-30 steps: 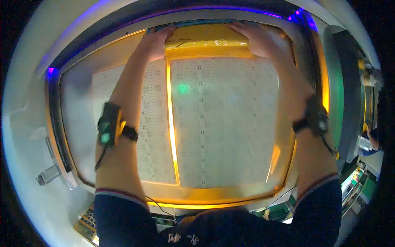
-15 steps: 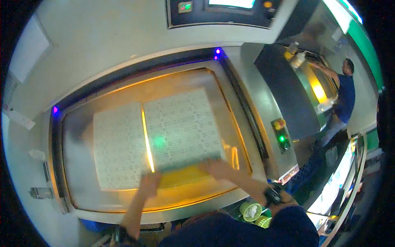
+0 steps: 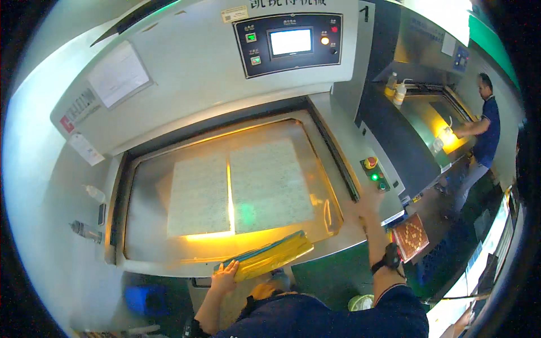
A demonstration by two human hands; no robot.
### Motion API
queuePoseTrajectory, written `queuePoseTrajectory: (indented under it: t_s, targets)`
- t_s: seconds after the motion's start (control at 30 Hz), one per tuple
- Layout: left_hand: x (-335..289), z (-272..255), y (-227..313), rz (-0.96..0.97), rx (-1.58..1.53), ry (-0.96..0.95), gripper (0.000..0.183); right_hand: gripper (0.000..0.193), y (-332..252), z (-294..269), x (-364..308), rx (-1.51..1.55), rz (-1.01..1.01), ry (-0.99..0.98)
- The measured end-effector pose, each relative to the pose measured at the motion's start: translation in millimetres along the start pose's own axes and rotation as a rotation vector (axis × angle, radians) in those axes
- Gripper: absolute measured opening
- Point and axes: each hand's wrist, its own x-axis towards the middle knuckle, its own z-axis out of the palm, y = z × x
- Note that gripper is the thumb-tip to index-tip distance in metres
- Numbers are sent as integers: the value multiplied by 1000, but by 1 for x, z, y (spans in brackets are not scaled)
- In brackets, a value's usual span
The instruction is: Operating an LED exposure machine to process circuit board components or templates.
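Setting: factory floor, large grey exposure machine [image 3: 186,73] ahead of both hands, glass bed [image 3: 141,191] lit yellow, two patterned panels [image 3: 270,183] lying on it.
Left hand [image 3: 224,277]: closed on near end of yellow sheet stack [image 3: 270,256], held at bed's front edge.
Right hand [image 3: 366,201]: open, flat on machine ledge, just below button panel [image 3: 375,172]; nothing held.
Step (judged): stack being lifted off.
Next: stack kept level, right hand needed for support.
Beyond right hand: another person [image 3: 479,129] at second machine.

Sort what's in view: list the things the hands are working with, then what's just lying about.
In use:
left hand on yellow sheet stack
right hand on machine ledge, near button panel
glass tray with two white panels

Lying about:
two bottles
small bottle
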Motion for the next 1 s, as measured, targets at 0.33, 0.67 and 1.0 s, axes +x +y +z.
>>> queuePoseTrajectory:
  t_s: [0.33, 0.67, 1.0]
  targets:
    - [-182, 98, -21, -486, -850, 88, 89, 105, 42, 25, -2, 193, 343, 114]
    - [-277, 282, 22, -1289, -1666, 473, 64, 97, 37, 54, 27, 132, 340, 255]
    - [-296, 212, -92, -1072, -755, 18, 76, 95, 46, 58, 24, -42, 277, 295]
